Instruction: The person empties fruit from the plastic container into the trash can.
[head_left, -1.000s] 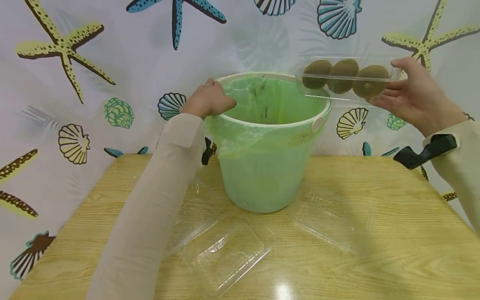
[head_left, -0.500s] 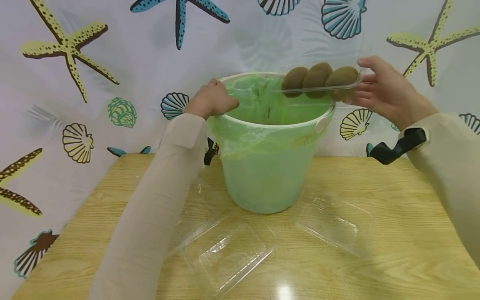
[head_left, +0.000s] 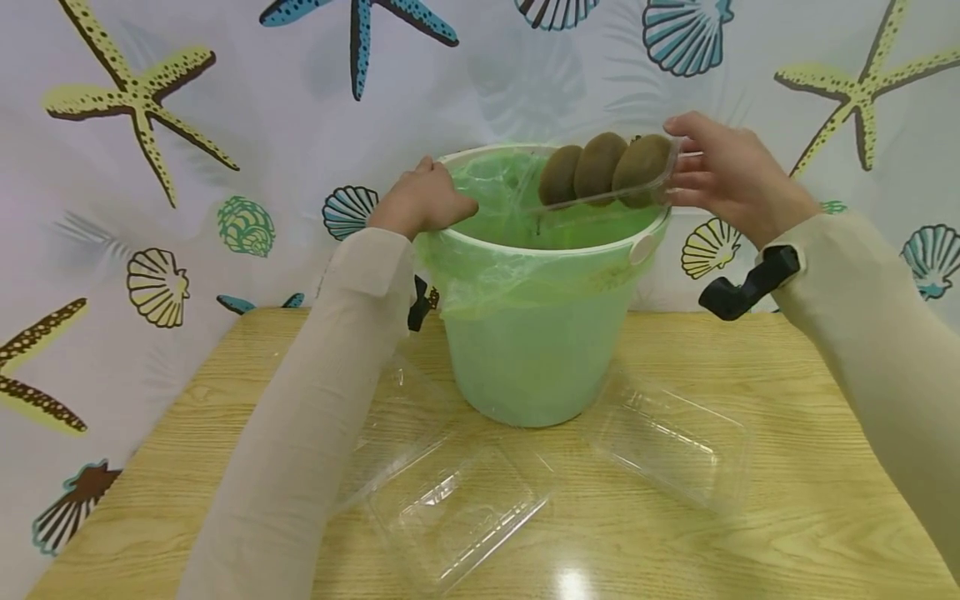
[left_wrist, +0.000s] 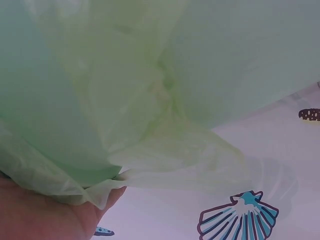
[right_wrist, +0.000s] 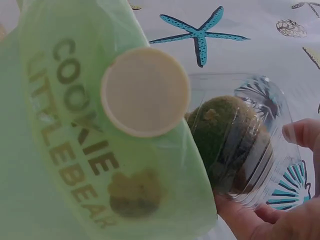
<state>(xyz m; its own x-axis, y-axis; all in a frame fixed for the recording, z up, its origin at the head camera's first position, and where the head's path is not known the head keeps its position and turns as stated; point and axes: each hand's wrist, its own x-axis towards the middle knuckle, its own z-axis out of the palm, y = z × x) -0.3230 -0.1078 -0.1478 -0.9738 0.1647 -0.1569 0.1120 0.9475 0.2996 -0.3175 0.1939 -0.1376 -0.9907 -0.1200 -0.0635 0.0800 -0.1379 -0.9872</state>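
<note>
A pale green bucket (head_left: 528, 358) stands on the table, lined with a thin yellow-green plastic bag (head_left: 480, 275) folded over its white rim. My left hand (head_left: 423, 200) grips the rim at the left, and the bag's loose edge lies by that hand (left_wrist: 55, 215) in the left wrist view. My right hand (head_left: 727, 171) holds one end of a clear plastic tray (right_wrist: 285, 115) between thumb and fingers. Three brown kiwis (head_left: 600, 168) sit in a row inside it. The tray is tilted, its far end lower, over the bucket's opening.
Clear plastic trays lie on the wooden table (head_left: 810, 500): one tray (head_left: 465, 517) in front of the bucket, another tray (head_left: 667, 442) to its right, and one more partly behind my left sleeve (head_left: 300, 433). A cloth (head_left: 262, 150) printed with shells and starfish hangs behind.
My right hand has carried the tray of kiwis leftward from beside the bucket to over its opening, and the tray now tilts. The left hand has stayed on the rim.
</note>
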